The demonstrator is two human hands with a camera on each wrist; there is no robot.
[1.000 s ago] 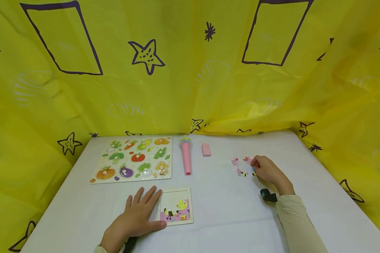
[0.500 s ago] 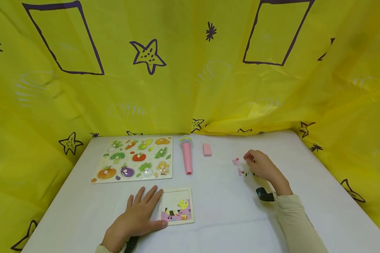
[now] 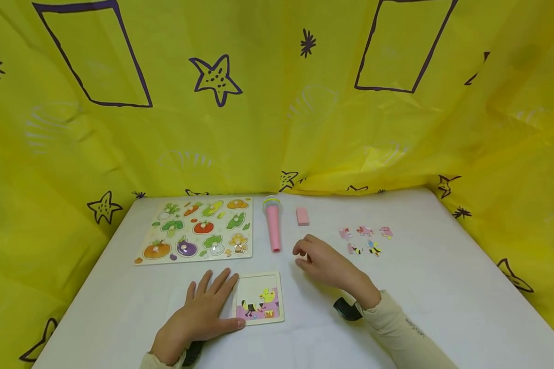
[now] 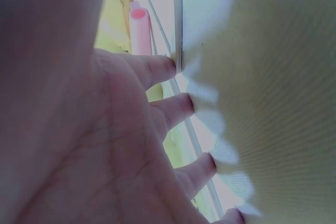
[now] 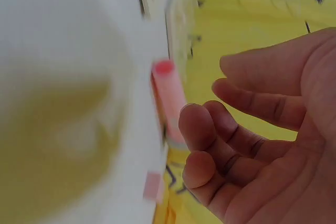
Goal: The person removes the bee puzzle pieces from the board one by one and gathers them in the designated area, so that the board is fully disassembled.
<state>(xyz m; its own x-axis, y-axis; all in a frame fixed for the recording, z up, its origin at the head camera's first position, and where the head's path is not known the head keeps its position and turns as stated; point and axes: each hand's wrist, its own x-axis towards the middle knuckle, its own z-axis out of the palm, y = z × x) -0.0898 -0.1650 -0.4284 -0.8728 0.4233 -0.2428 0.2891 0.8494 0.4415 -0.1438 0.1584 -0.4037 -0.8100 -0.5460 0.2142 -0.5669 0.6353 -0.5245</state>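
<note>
My left hand lies with spread fingers on the white cloth, its index fingertip and thumb at the left edge of a small square puzzle tray. Yellow and pink picture pieces fill the tray's lower part; its upper left shows bare board. In the left wrist view the palm and fingertips show, fingers straight. My right hand hovers over the cloth right of the tray, fingers loosely bent, with nothing seen between thumb and fingertips in the right wrist view. Several loose jigsaw pieces lie in two rows farther right.
A vegetable peg puzzle board lies at the back left. Beside it are a pink toy microphone and a pink block. A yellow patterned curtain surrounds the table's back and sides.
My right hand has moved from the loose jigsaw pieces leftward and nearer, toward the tray, uncovering the pieces it hid. My left hand and the tray stay in place.
</note>
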